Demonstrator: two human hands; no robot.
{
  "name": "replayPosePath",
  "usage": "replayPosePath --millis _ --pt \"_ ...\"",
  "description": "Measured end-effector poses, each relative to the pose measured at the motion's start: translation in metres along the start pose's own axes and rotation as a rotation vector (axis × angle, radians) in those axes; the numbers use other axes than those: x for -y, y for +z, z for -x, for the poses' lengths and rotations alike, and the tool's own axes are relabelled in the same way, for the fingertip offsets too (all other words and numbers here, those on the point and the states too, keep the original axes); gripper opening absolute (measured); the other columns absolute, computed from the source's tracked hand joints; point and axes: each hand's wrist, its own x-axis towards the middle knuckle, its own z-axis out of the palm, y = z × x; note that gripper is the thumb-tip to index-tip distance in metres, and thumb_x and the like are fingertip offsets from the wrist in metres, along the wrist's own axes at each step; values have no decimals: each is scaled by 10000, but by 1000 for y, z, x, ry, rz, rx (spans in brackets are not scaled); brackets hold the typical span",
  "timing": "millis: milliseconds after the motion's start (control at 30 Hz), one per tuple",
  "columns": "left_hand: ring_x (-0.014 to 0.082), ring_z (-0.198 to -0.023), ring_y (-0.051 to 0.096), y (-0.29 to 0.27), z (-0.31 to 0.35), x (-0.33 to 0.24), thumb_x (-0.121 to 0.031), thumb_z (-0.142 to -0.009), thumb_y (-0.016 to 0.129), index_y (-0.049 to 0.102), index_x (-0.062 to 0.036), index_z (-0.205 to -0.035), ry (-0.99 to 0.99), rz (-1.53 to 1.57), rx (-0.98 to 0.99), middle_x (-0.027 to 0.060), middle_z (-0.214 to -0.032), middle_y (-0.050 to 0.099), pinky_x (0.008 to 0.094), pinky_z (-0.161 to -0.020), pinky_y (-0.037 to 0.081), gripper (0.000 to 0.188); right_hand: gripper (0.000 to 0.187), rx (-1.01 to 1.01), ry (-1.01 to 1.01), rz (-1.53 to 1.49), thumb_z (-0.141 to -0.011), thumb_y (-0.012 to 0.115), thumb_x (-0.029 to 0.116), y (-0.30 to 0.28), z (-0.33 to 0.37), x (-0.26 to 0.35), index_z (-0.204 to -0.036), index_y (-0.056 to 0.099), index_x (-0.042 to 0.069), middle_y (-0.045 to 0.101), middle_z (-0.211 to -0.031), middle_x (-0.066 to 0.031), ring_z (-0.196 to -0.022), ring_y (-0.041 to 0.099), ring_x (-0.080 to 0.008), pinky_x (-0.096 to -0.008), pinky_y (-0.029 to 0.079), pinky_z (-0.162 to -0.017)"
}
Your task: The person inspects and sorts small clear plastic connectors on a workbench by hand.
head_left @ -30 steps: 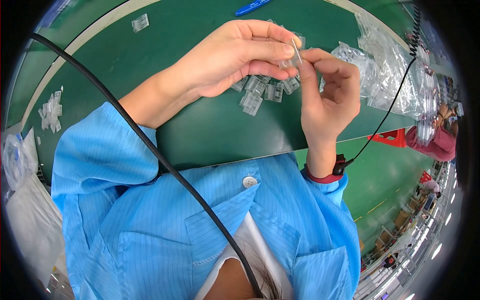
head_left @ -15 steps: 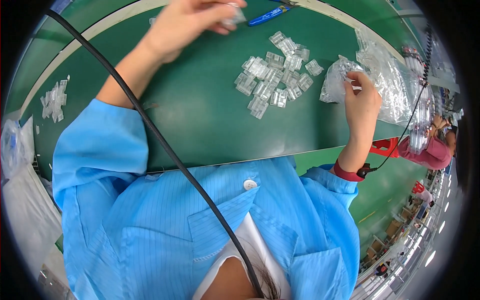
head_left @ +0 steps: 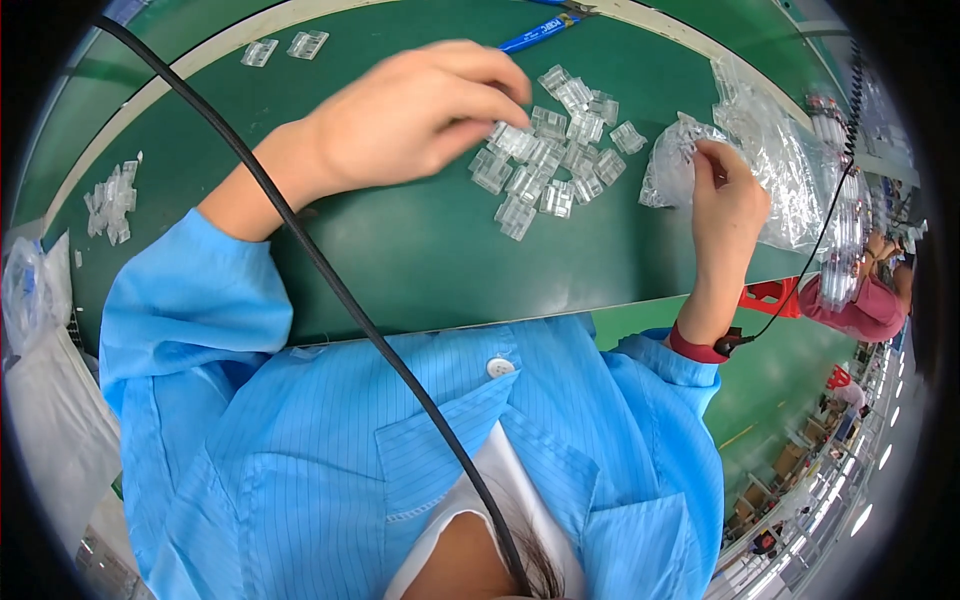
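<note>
A loose pile of small clear plastic pieces lies on the green tabletop. My left hand reaches over the pile's left edge, its fingers curved and apart at the nearest pieces. Slight blur hides whether the fingertips touch one. On the right, my right hand has thumb and forefinger pinched together at a crumpled clear plastic bag. What lies between those fingertips is too small to make out. Two single clear pieces, one beside the other, lie near the table's far left edge.
Blue-handled pliers lie at the far edge. Another cluster of clear pieces sits at far left. A larger clear bag stands at right. A black cable crosses the view, and a cord runs from my red wrist strap.
My left hand has come nearer from the far edge to the pile; the clear piece in its fingers no longer shows there. My right hand's fingers have closed slightly at the bag.
</note>
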Motion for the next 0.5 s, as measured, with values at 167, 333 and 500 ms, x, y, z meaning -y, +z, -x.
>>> replayPosePath --millis 167,333,500 --pt "273 -923 605 24 -13 3 -17 -796 649 663 -21 -951 58 14 85 95 -1053 613 350 -778 515 156 100 -80 52 -71 -804 611 46 1 7 2 -887 664 27 677 -827 -132 -680 662 -243 -321 515 -655" --pt "238 -806 642 18 -19 10 -22 -847 612 661 -2 -968 -150 -45 -16 101 -1045 623 305 -720 536 132 117 -153 160 -272 -777 637 32 4 11 -1 -891 653 20 675 -784 -72 -699 668 -159 -263 520 -650" --pt "399 -798 609 25 -68 10 -122 -755 647 637 55 -806 -326 -227 51 249 -805 596 456 -732 492 184 137 -129 230 -430 -781 666 31 3 1 0 -910 638 -4 672 -809 -70 -742 654 -128 -245 518 -680"
